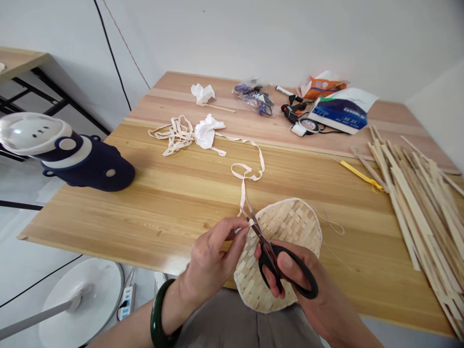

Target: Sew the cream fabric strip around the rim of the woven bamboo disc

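Observation:
My right hand (290, 270) grips black-handled scissors (267, 246), fingers through the loops. Their blades are parted and point away from me, around a cream fabric tape (242, 193). With thumb and fingertips closed, my left hand (217, 246) pinches the tape close to the blades. Beneath both hands lies a woven bamboo piece (290, 220), rounded and edged with white binding, partly over the table's near edge and my lap. My hands and the scissors hide part of it. The tape runs back in loops across the table.
Behind are a tangled tape pile (177, 135) and crumpled white paper (207, 130). Bamboo strips (416, 203) and a yellow strip (358, 175) lie right. A glue gun (292, 112) and a blue tissue pack (340, 113) stand behind. A navy figure (94, 162) is left.

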A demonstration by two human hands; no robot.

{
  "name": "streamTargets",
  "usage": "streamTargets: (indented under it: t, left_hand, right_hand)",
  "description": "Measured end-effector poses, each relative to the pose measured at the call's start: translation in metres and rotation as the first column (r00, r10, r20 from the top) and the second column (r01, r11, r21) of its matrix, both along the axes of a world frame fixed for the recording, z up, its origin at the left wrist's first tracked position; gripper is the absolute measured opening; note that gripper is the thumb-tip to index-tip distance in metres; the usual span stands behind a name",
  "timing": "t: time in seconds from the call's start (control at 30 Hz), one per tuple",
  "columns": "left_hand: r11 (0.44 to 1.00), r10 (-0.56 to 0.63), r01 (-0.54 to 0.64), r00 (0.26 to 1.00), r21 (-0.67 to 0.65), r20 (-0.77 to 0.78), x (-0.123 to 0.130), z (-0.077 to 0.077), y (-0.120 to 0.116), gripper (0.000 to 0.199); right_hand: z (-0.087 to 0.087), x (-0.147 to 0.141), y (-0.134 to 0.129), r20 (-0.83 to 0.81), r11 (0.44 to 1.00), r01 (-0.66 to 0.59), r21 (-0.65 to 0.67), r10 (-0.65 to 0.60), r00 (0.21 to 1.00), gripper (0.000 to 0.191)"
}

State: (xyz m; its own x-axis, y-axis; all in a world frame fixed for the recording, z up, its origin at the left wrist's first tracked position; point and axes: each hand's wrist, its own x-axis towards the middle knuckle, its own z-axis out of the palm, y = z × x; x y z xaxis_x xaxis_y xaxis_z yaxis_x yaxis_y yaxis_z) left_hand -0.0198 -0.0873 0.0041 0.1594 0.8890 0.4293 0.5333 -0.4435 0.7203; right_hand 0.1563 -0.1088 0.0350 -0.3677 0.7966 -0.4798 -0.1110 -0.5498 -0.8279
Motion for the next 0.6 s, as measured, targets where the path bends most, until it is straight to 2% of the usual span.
streamTargets:
  t: [0.17, 0.4, 0.6]
  left_hand:
    - [1.0, 0.014, -0.014, 1.0, -0.001, -0.002, -0.0002, -0.0004, 0.0003, 0.014]
    - [1.0, 0.021, -0.02, 0.999, -0.009, 0.025, 0.0002, -0.0008, -0.0003, 0.015]
    - [1.0, 0.003, -0.003, 1.0, -0.011, 0.028, -0.0004, -0.0013, -0.0013, 0.014]
  right_hand:
    - [0.0029, -0.0034, 0.0029, 0.073, 0.998, 0.053, -0.024, -0.051, 0.996, 0.061]
    - [0.0018, -0.0072, 0.002, 0.063, 0.997, 0.065, -0.035, -0.062, 0.996, 0.057]
    - [-0.0024, 0.0001, 0.0012, -0.033, 0.998, -0.056, -0.002, 0.056, 0.998, 0.059]
